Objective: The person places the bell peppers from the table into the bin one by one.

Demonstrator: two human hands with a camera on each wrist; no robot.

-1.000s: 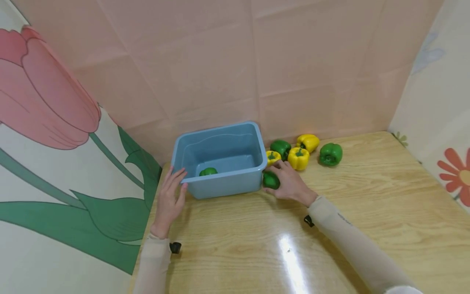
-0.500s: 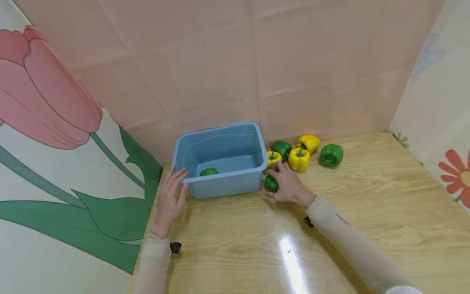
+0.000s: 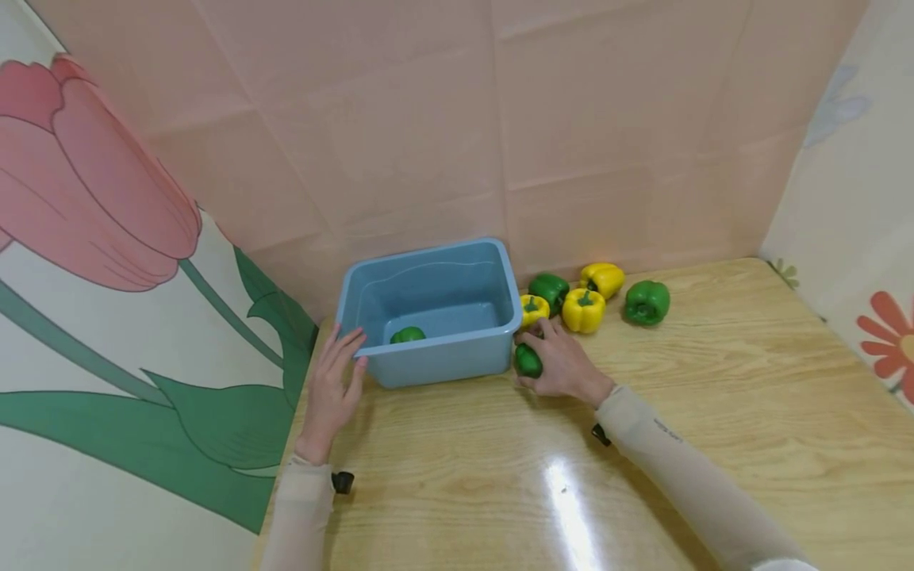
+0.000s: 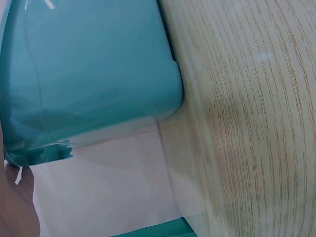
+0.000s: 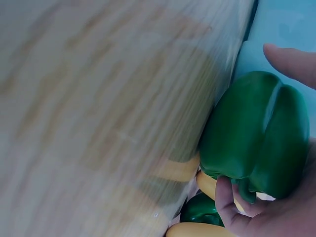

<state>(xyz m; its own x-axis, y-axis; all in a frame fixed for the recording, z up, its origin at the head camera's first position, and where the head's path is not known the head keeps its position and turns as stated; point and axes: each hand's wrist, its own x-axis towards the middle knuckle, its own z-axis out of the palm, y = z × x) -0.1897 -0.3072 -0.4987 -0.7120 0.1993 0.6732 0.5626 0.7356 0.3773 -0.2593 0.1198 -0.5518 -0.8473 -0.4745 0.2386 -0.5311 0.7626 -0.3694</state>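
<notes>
My right hand (image 3: 564,364) holds a green bell pepper (image 3: 528,361) beside the right wall of the blue plastic bin (image 3: 435,357). In the right wrist view, fingers curl at the stem end of that pepper (image 5: 254,131), and the thumb (image 5: 291,61) stands near its other end. My left hand (image 3: 332,388) rests at the bin's left front corner, its fairly straight fingers over the rim. The left wrist view shows only part of that hand (image 4: 17,205) below the bin's wall (image 4: 98,64). Another green bell pepper (image 3: 408,335) lies inside the bin, partly hidden by the front wall.
Behind my right hand are yellow bell peppers (image 3: 584,310), with a green one (image 3: 549,293) among them. A further green pepper (image 3: 647,302) lies apart to the right. The wooden table (image 3: 457,476) meets a pink-covered wall (image 3: 400,135) at the back.
In my right hand the green bell pepper has turned and shifted slightly toward the front, with the hand moving a little along. My left hand stays at the bin's rim.
</notes>
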